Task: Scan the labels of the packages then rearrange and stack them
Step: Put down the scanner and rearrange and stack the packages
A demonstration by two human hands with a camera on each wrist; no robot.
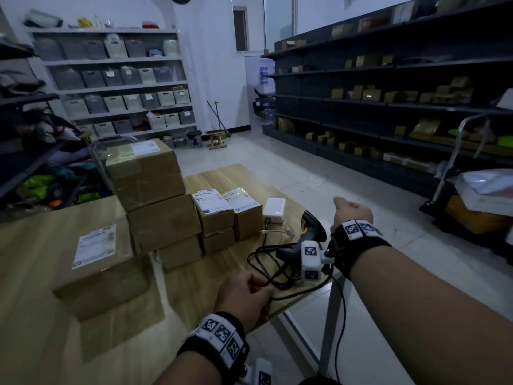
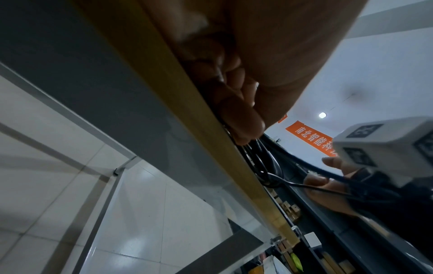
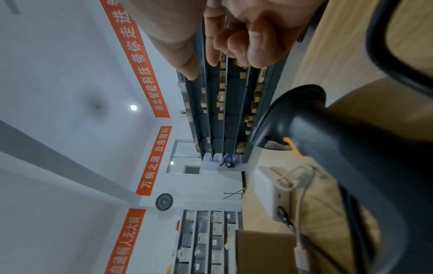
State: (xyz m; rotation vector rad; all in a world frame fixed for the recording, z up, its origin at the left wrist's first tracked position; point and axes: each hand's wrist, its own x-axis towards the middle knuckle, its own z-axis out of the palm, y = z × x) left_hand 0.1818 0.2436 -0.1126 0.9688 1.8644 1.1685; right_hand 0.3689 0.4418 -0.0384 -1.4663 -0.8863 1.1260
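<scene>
1. Pinching the black cable [image 1: 273, 279] at the desk's [image 1: 33, 287] near right edge, the left hand [image 1: 244, 297] has its fingers curled round it.
2. Loosely curled and holding nothing, the right hand [image 1: 351, 213] hovers off the right edge beside the black scanner [image 1: 312, 227].
3. Brown labelled packages [image 1: 155, 201] stand stacked mid-desk; one [image 1: 102, 262] sits apart, nearer left.

Matt cardboard boxes [image 1: 163, 218] on a smooth wood-grain table [image 1: 33, 262].

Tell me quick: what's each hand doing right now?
Left hand: gripping the black scanner cable at the table edge.
Right hand: fingers loosely curled, holding nothing, above the scanner.
</scene>
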